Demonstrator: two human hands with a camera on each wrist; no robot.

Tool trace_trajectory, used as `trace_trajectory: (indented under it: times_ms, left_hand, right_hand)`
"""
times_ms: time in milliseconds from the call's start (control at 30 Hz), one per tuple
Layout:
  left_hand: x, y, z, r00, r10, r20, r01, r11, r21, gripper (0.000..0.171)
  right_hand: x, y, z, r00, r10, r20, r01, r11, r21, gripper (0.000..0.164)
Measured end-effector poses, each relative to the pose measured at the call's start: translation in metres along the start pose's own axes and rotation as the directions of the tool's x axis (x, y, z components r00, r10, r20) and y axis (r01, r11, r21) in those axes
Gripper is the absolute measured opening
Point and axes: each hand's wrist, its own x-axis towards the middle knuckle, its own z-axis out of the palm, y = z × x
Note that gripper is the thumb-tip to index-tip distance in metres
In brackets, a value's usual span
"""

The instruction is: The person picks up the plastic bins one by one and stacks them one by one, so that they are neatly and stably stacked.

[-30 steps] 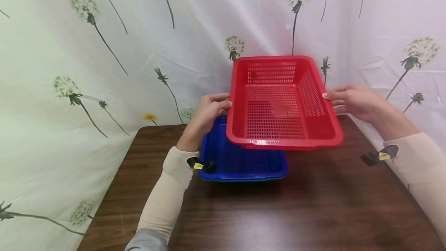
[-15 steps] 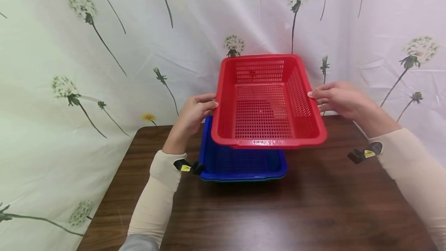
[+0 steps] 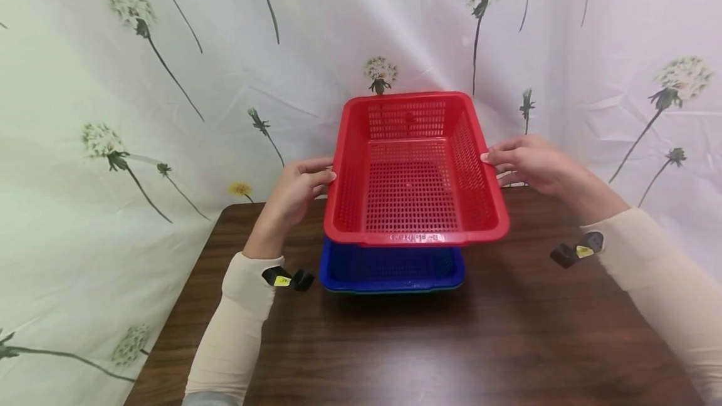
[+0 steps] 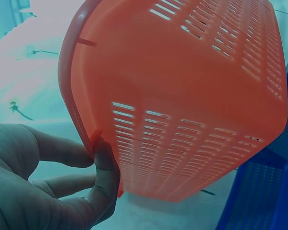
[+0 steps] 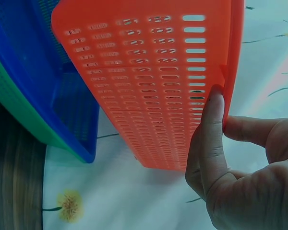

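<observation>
A red rectangular plastic basket (image 3: 412, 187) with slotted walls is held up between both hands. My left hand (image 3: 296, 190) pinches its left rim, thumb on top and fingers beneath, as the left wrist view shows at the rim (image 4: 79, 110). On the opposite side my right hand (image 3: 533, 161) pinches the right rim; in the right wrist view the fingers (image 5: 212, 139) lie against the slotted outer wall. Below the red basket stands a blue basket (image 3: 392, 268), its back part hidden by the red one. It is nested in a green basket (image 5: 53, 129), of which only the outer edge shows.
The baskets stand on a dark brown wooden table (image 3: 361, 349). Behind and to the sides hangs a white curtain (image 3: 316, 80) printed with dandelions, close to the table's back edge. A small black camera (image 3: 287, 277) is strapped to the left wrist.
Both hands have carried the red basket to the left, so it now hangs more directly over the blue one. The blue and green baskets have stayed in place.
</observation>
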Motion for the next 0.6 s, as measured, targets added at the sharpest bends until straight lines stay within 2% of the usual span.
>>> trace_trajectory:
  times_ms: [267,600]
  left_hand:
    - [-0.008,-0.008,-0.012,0.999,-0.051,-0.008,0.051,0.999,-0.001,0.045]
    - [-0.014,-0.023,-0.024,0.997,-0.079,-0.014,0.08,0.996,0.048,0.046]
  right_hand:
    - [0.005,0.002,0.014,1.0,0.019,0.024,-0.018,0.999,-0.026,0.046]
    - [0.008,0.008,0.028,0.997,0.022,0.072,-0.017,0.998,-0.064,0.045]
